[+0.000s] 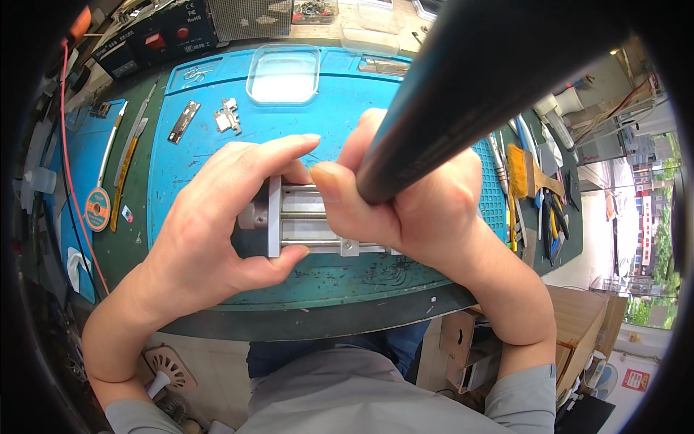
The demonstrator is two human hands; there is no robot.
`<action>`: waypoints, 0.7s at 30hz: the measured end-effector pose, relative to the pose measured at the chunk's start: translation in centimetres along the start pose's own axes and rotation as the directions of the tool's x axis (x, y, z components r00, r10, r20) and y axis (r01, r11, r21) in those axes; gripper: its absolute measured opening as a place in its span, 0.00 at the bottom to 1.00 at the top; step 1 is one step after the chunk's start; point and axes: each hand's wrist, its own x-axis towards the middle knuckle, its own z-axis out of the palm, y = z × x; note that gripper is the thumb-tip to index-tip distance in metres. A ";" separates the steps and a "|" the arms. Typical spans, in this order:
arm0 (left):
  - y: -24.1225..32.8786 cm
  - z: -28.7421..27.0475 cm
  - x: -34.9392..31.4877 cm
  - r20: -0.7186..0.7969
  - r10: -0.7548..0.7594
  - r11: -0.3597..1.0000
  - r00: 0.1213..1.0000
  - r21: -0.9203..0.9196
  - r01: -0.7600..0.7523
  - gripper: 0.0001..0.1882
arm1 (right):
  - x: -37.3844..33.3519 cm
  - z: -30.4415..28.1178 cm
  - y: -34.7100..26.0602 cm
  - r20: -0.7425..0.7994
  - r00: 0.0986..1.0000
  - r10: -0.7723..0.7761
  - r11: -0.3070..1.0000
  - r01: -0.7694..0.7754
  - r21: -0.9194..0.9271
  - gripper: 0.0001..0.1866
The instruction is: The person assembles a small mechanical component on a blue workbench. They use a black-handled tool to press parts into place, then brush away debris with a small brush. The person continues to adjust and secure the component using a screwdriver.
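Note:
On the blue mat, a silver metal clamp fixture with two round guide rails lies crosswise in front of me. My left hand is closed round its left end, the thumb at the near edge and the fingers at the far edge. A round metal knob shows inside that grip. Over the middle and right of the fixture is my right hand, its fingers curled and the thumb bent. What they hold, if anything, is hidden. A thick black tube slants across in front of the right hand.
Beyond the hands are a clear plastic tray, a small metal bracket and a dark narrow strip. Tweezers and a solder wick reel lie left. A yellow brush and pliers lie right.

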 end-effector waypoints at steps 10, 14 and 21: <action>-0.1 0.0 0.0 -0.009 0.010 1.000 1.000 0.002 -0.010 0.43 | 0.0 0.1 0.0 0.001 1.000 0.000 1.000 0.000 0.004 0.12; 0.0 0.0 0.0 0.003 -0.006 1.000 1.000 0.005 0.006 0.43 | 0.0 0.0 0.0 0.000 1.000 -0.004 1.000 0.004 0.001 0.12; 0.0 0.0 0.0 -0.001 -0.001 1.000 1.000 0.001 0.001 0.43 | 0.0 0.1 0.0 0.000 1.000 -0.006 1.000 0.006 0.030 0.13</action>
